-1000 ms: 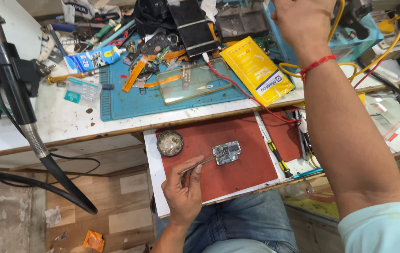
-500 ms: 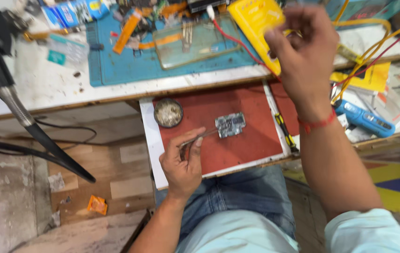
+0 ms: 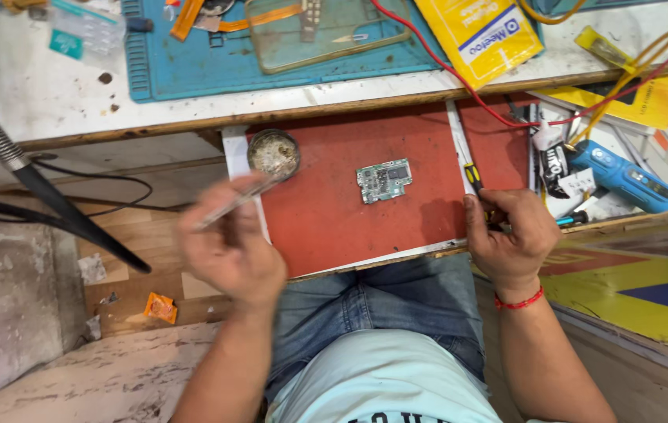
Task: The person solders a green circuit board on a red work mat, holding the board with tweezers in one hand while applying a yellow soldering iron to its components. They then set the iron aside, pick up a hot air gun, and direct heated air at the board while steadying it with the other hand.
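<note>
A small green circuit board (image 3: 383,180) lies in the middle of a red mat (image 3: 334,227) on a pull-out tray over my lap. My left hand (image 3: 228,254) is closed on metal tweezers (image 3: 234,204) whose tips point at a round tin of brass wool (image 3: 274,153) at the mat's far left corner. My right hand (image 3: 506,235) rests at the mat's right edge, fingers curled on a dark-handled screwdriver (image 3: 475,178) with a yellow band.
A blue work mat (image 3: 216,59) with a clear tray, a yellow packet (image 3: 479,31) and a red wire (image 3: 459,82) lie on the white bench (image 3: 52,102) behind. A blue tool (image 3: 624,176) sits right. A black stand arm (image 3: 44,196) crosses the left.
My right hand came down from the bench to the mat's right edge and closed on the screwdriver. My left hand shifted left with the tweezers. The view tilted downward.
</note>
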